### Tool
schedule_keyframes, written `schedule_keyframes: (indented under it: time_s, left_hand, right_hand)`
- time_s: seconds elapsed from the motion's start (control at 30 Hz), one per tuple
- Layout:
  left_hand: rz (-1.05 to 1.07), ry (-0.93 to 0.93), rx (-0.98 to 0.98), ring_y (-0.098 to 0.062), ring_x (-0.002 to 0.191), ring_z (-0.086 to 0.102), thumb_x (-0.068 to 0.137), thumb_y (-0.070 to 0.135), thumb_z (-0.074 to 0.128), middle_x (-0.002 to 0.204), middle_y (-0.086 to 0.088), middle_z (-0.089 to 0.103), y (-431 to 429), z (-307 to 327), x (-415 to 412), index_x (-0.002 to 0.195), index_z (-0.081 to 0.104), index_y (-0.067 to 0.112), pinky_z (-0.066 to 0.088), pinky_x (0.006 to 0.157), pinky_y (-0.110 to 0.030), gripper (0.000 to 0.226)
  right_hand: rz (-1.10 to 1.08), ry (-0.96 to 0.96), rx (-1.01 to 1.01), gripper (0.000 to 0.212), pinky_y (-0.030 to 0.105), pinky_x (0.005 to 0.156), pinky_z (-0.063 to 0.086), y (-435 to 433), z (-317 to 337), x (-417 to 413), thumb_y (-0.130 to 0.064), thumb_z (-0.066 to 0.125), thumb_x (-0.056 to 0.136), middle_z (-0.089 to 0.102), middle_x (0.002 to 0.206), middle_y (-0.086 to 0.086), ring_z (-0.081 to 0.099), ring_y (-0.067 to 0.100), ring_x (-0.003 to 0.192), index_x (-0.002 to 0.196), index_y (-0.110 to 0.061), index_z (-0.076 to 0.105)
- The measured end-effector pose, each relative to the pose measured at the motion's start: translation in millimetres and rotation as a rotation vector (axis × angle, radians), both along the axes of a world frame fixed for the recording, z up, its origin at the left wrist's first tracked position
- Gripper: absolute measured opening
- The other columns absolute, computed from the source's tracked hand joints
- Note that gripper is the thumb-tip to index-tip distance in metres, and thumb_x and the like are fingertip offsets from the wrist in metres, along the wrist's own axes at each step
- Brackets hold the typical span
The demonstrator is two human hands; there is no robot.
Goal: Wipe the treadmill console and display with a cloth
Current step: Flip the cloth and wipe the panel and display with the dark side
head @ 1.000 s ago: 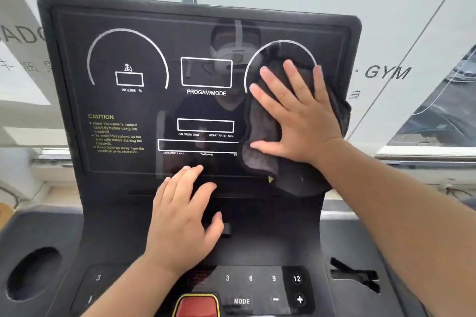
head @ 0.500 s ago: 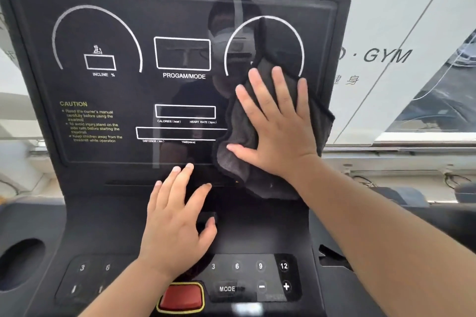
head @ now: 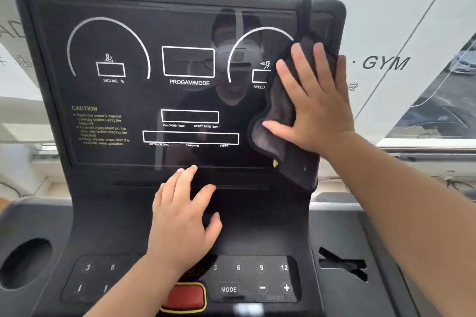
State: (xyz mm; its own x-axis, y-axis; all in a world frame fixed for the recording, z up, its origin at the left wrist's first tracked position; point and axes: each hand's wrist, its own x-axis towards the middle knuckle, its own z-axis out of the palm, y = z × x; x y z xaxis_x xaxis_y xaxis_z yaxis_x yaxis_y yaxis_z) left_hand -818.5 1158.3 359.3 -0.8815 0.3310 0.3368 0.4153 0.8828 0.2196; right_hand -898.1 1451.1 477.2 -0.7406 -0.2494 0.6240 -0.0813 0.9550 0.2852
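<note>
The black treadmill display (head: 134,100) stands upright in front of me, with white dials and boxes printed on it. My right hand (head: 316,100) lies flat, fingers spread, pressing a dark grey cloth (head: 273,131) against the display's right edge; a corner of the cloth sticks up past the top rim. My left hand (head: 183,216) rests flat on the console ledge below the display, fingers apart, holding nothing. The button panel (head: 247,278) lies just below that hand.
A red stop button (head: 184,296) sits at the bottom centre. A round cup holder (head: 25,262) is at the left and a slotted recess (head: 342,265) at the right. Behind the console is a window with "GYM" lettering (head: 386,63).
My right hand has slid the cloth to the right and upward, from the speed dial to the display's right edge. The left hand has stayed on the ledge.
</note>
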Motion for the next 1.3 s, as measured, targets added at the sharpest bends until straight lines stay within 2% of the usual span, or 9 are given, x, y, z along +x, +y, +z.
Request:
schedule_keyframes:
  time_s: [0.1,0.23,0.5,0.6,0.73,0.87,1.03,1.13,1.3]
  left_hand:
    - [-0.002,0.002,0.016,-0.038,0.135,0.044,0.070,0.039,0.070,0.146,-0.015,0.048,-1,-2,2,0.115,0.072,0.021,0.046,0.098,-0.063,0.048]
    - [0.011,0.016,0.040,-0.038,0.135,0.045,0.070,0.037,0.072,0.146,-0.014,0.049,1,-3,0,0.114,0.072,0.021,0.045,0.098,-0.063,0.047]
    - [0.027,0.028,0.029,-0.042,0.135,0.042,0.068,0.032,0.072,0.147,-0.017,0.047,4,-5,0,0.115,0.072,0.017,0.042,0.101,-0.062,0.049]
    - [0.017,0.027,0.029,-0.042,0.137,0.041,0.069,0.032,0.070,0.148,-0.017,0.046,3,-4,1,0.117,0.071,0.017,0.041,0.103,-0.062,0.050]
    - [0.019,0.031,0.030,-0.041,0.140,0.039,0.071,0.034,0.067,0.152,-0.016,0.043,-1,-5,8,0.123,0.068,0.018,0.036,0.108,-0.064,0.055]
    - [0.050,0.023,0.026,-0.041,0.142,0.037,0.072,0.035,0.068,0.153,-0.015,0.042,-11,-8,16,0.128,0.065,0.018,0.034,0.110,-0.064,0.059]
    - [0.118,-0.030,0.024,-0.040,0.141,0.037,0.073,0.035,0.065,0.153,-0.013,0.041,-40,-12,26,0.129,0.063,0.018,0.035,0.109,-0.063,0.059]
    - [0.150,-0.052,0.002,-0.039,0.141,0.038,0.073,0.036,0.064,0.153,-0.013,0.040,-62,-11,27,0.131,0.060,0.018,0.035,0.110,-0.063,0.061]
    - [0.216,-0.041,0.025,-0.040,0.139,0.038,0.073,0.037,0.063,0.153,-0.013,0.039,-89,-8,17,0.132,0.058,0.017,0.034,0.111,-0.062,0.063]
  right_hand:
    - [-0.083,0.004,-0.081,0.110,0.067,0.124,0.000,-11,50,-28,-0.086,0.043,0.083,0.004,0.174,0.010,0.002,0.042,0.158,0.166,-0.023,0.012]
    - [-0.141,0.032,-0.140,0.107,0.067,0.124,0.002,-33,55,-39,-0.086,0.037,0.085,0.003,0.174,0.010,0.001,0.043,0.158,0.166,-0.022,0.007]
    - [-0.062,-0.091,-0.089,0.096,0.065,0.124,0.001,-34,-56,28,-0.076,0.045,0.091,0.010,0.173,0.010,0.007,0.043,0.158,0.165,-0.021,0.016]
    - [-0.086,-0.152,-0.106,0.092,0.064,0.125,-0.001,-25,-96,54,-0.072,0.043,0.093,0.006,0.173,0.011,0.002,0.042,0.158,0.164,-0.020,0.015]
    - [-0.103,-0.253,-0.171,0.088,0.062,0.126,0.006,-26,-155,99,-0.066,0.041,0.094,0.002,0.171,0.015,-0.005,0.041,0.156,0.162,-0.015,0.017]
    - [-0.200,-0.376,-0.213,0.109,0.064,0.124,-0.002,-56,-184,126,-0.082,0.035,0.087,-0.009,0.170,0.019,-0.005,0.044,0.155,0.162,-0.008,0.009]
    - [-0.232,-0.341,-0.273,0.129,0.059,0.125,-0.009,-78,-182,127,-0.089,0.041,0.079,-0.011,0.170,0.021,-0.025,0.038,0.154,0.162,-0.002,-0.006]
    - [-0.205,-0.319,-0.290,0.124,0.055,0.123,-0.019,-89,-167,110,-0.082,0.050,0.081,-0.011,0.170,0.018,-0.020,0.038,0.156,0.162,-0.005,-0.004]
    - [-0.009,-0.321,-0.094,0.096,0.060,0.124,-0.007,-114,-155,94,-0.055,0.060,0.093,0.006,0.173,0.010,0.000,0.033,0.158,0.164,-0.012,0.013]
